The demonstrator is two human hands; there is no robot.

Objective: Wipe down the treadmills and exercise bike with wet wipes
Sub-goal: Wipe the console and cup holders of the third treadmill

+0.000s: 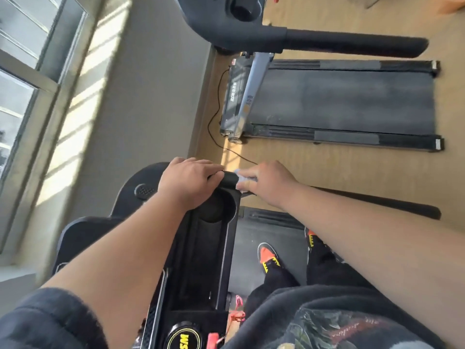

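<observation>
Wooden floor (pixel 314 167) carries a second treadmill (pixel 347 102) ahead. I see my right hand (pixel 269 183) curled around a wet wipe (pixel 242 178), mostly hiding it, on the near treadmill's handrail (pixel 229 178). My left hand (pixel 187 181) grips the rail just beside it.

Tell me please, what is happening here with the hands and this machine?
A person stands on a treadmill's belt and cleans its handrail. The right hand holds a wet wipe wrapped around the black rail, close to the console. The left hand grips the same rail just beside it, at the cup holder. A second treadmill stands further ahead on the wooden floor, and nobody touches it.
</observation>
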